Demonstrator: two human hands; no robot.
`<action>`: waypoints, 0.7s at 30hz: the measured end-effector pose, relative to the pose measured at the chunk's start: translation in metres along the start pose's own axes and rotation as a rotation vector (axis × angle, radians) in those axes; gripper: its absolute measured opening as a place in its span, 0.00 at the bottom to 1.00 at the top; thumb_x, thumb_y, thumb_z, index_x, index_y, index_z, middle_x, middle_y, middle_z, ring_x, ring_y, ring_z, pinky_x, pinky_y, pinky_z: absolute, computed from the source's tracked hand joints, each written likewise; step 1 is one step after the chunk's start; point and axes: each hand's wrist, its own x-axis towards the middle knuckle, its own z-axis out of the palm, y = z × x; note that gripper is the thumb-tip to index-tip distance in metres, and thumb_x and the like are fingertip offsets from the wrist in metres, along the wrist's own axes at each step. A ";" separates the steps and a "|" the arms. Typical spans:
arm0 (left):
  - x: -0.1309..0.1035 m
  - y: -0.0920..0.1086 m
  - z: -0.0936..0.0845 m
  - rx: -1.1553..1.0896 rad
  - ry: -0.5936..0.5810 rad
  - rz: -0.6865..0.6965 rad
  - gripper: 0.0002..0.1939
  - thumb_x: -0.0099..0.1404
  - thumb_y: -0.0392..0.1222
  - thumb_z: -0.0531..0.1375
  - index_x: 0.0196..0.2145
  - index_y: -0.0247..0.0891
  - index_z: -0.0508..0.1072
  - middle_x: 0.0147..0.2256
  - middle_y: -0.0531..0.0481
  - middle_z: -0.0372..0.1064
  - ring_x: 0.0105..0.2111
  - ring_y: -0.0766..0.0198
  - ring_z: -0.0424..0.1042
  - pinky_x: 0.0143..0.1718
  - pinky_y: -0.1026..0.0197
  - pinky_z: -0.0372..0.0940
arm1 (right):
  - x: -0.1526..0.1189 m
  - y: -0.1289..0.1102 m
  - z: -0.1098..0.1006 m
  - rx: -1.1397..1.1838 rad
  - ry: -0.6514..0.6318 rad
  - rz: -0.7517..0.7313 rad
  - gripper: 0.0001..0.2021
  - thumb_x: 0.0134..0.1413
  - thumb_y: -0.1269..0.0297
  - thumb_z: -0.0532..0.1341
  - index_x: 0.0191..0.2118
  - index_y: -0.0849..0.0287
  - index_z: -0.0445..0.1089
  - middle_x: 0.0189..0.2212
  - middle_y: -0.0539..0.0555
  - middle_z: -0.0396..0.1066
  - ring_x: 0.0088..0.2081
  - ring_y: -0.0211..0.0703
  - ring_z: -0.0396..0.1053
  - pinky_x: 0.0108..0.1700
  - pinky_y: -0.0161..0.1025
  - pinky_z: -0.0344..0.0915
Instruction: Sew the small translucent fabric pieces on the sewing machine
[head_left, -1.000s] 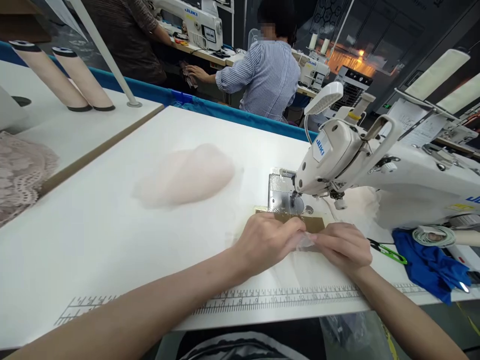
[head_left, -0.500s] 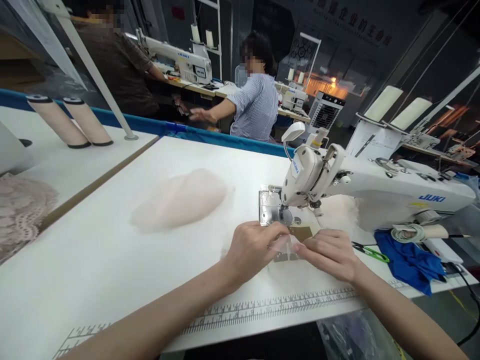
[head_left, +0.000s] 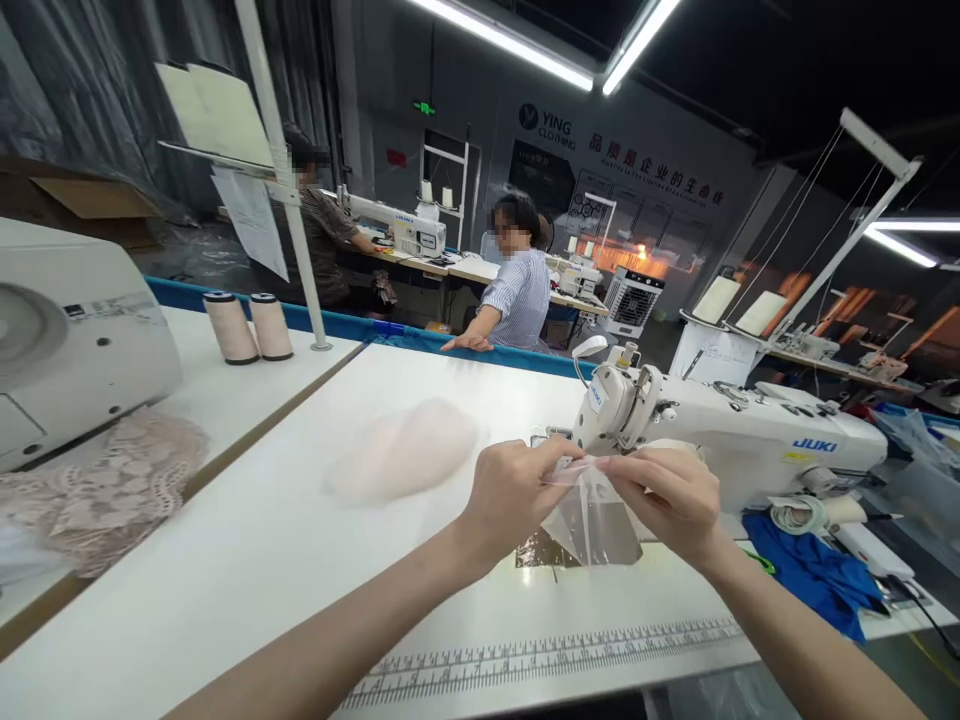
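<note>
Between my two hands a thin sheer pale fabric point(head_left: 592, 505) is pinched and hangs down over the metal plate point(head_left: 544, 550) in front of the sewing machine point(head_left: 720, 430). My left hand point(head_left: 517, 490) is closed on the fabric's left part, thumb and fingers pressed together. Close beside it, my right hand point(head_left: 667, 490) grips the same fabric, fingertips nearly touching the left ones. Both hands are raised a little in front of the needle area, which they partly hide. A separate sheer pink fabric piece point(head_left: 409, 450) lies on the white table to the left.
Pink thread cones point(head_left: 240, 328) and crumpled lace point(head_left: 127, 480) lie on the left table. Blue cloth point(head_left: 814, 570) and green-handled scissors point(head_left: 763, 562), partly hidden, are at right. A printed ruler point(head_left: 555, 655) runs along the front edge. A co-worker in stripes point(head_left: 525, 295) sits beyond the table.
My view has tilted up, showing more of the room. My hands have lifted the pinched fabric, which now hangs more spread out below them. The striped co-worker's outstretched hand is lower, by the table's far edge.
</note>
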 end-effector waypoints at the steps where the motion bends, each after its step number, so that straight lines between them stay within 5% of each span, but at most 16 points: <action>1: 0.001 0.000 -0.002 0.002 0.014 -0.011 0.10 0.65 0.46 0.56 0.32 0.41 0.75 0.13 0.61 0.54 0.15 0.72 0.54 0.20 0.68 0.50 | 0.004 -0.001 0.000 -0.007 0.001 -0.009 0.07 0.55 0.77 0.60 0.36 0.60 0.72 0.18 0.47 0.66 0.19 0.31 0.60 0.22 0.31 0.55; 13: 0.018 0.004 -0.033 0.045 0.068 -0.162 0.15 0.66 0.51 0.54 0.29 0.41 0.72 0.14 0.59 0.56 0.16 0.70 0.55 0.22 0.66 0.45 | 0.044 -0.008 0.009 -0.070 0.023 -0.058 0.07 0.54 0.76 0.60 0.34 0.58 0.73 0.18 0.47 0.65 0.19 0.31 0.59 0.22 0.30 0.54; 21: 0.025 -0.011 -0.043 0.091 0.060 -0.346 0.10 0.64 0.49 0.58 0.29 0.42 0.71 0.17 0.59 0.62 0.18 0.67 0.62 0.22 0.65 0.47 | 0.048 -0.008 0.051 -0.093 0.190 -0.031 0.07 0.56 0.74 0.59 0.34 0.57 0.73 0.17 0.47 0.66 0.19 0.30 0.59 0.22 0.28 0.55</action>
